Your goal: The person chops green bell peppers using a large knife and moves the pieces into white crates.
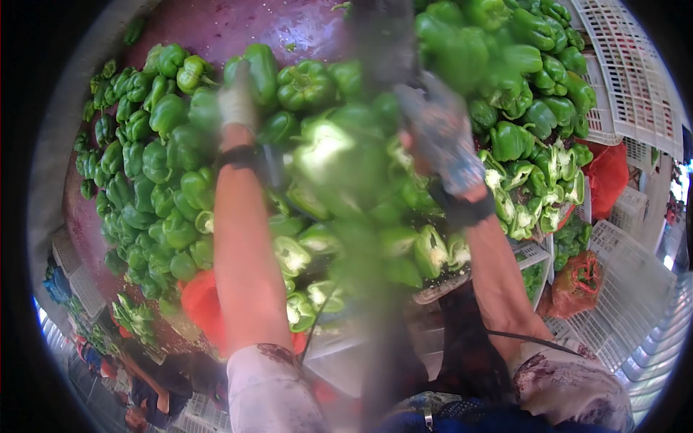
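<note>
My left hand [236,105], in a pale glove, reaches in among whole green bell peppers. Its fingers lie against a large upright green bell pepper [261,76]; whether they grip it is unclear. My right hand [441,130] wears a grey patterned glove and is blurred, its fingers partly bent. Beside its fingertips stands a dark blurred upright shape [383,43] that I cannot identify. Between my forearms lie cut pepper halves [292,254] with pale insides showing. A large pale blur [327,143] covers peppers in the middle of the view.
Whole peppers [141,211] spread over the purplish tabletop [233,27] at left. More are heaped [552,76] at upper right, above a pile of cut halves [541,189]. White plastic crates [628,70] and a red mesh bag [579,281] stand at right. Another person [157,395] is at lower left.
</note>
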### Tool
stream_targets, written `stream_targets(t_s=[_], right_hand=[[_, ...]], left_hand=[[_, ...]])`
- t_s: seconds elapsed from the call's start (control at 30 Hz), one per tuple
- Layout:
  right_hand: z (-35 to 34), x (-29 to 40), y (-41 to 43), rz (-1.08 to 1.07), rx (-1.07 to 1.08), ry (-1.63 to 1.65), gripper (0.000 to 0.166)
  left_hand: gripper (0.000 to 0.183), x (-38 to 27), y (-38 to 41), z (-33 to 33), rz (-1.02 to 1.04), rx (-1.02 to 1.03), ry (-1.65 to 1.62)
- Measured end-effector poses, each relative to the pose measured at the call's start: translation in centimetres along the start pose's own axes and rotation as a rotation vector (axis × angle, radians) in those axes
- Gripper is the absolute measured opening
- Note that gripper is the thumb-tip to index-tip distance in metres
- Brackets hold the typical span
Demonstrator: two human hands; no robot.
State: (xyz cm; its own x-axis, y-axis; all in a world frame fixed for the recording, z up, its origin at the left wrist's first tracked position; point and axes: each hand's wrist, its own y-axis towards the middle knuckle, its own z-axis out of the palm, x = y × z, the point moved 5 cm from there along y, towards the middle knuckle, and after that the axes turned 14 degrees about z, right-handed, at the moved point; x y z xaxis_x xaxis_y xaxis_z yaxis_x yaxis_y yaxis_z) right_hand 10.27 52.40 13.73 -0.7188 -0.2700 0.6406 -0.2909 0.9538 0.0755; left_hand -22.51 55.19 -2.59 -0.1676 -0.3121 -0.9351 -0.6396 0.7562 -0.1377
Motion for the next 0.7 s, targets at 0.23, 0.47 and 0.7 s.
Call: stream_targets(t_s=[0.23,0.47,0.7], right_hand=[[-5.3,-4.1,-11.9,1.063,0.133,0.525,0.016],[-7.9,-5.3,-15.7,1.145,0.100,0.625,0.017],[-9.7,-6.4,-17.8,1.069,0.135,0.472,0.016]], left_hand=[[0.036,-5.7,-5.8,-7.9,0.400,0.159,-0.004],[0.050,-11.1,-21.0,-4.3,0.253,0.521,0.093],[0.080,-11.9,-9.8,2.7,0.883,0.420,0.773]])
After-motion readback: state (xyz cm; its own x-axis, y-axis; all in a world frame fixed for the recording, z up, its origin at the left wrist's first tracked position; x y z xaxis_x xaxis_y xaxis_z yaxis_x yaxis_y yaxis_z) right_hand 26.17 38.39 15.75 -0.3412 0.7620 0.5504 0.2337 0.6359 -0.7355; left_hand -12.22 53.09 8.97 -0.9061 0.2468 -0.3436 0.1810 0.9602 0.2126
